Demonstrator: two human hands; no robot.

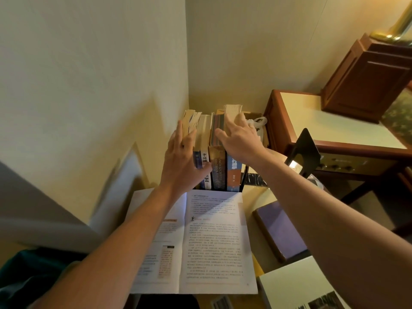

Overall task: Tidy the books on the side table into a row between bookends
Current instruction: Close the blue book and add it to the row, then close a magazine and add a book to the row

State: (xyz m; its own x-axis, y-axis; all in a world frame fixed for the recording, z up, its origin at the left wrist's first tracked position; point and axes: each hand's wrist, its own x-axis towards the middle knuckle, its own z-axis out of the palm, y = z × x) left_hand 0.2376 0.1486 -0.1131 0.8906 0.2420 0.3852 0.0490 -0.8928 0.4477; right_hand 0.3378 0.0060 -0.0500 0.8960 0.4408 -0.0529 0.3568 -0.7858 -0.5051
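Several books stand upright in a row point(217, 168) at the back of the side table, against the wall corner, spines facing me. My left hand point(181, 159) presses flat with straight fingers against the left end of the row. My right hand point(239, 136) rests on top of the rightmost books, fingers spread over the blue and orange book point(233, 175). A black metal bookend point(302, 150) stands loose to the right of the row, apart from it. An open book point(214, 239) lies flat in front of the row. A purple book point(279, 230) lies flat at the right.
A white book point(296, 284) lies at the lower right corner of the table. A wooden nightstand with a pale top point(334, 123) stands to the right, with a dark wooden box point(370, 79) behind it. White plastic point(259, 122) sits behind the row.
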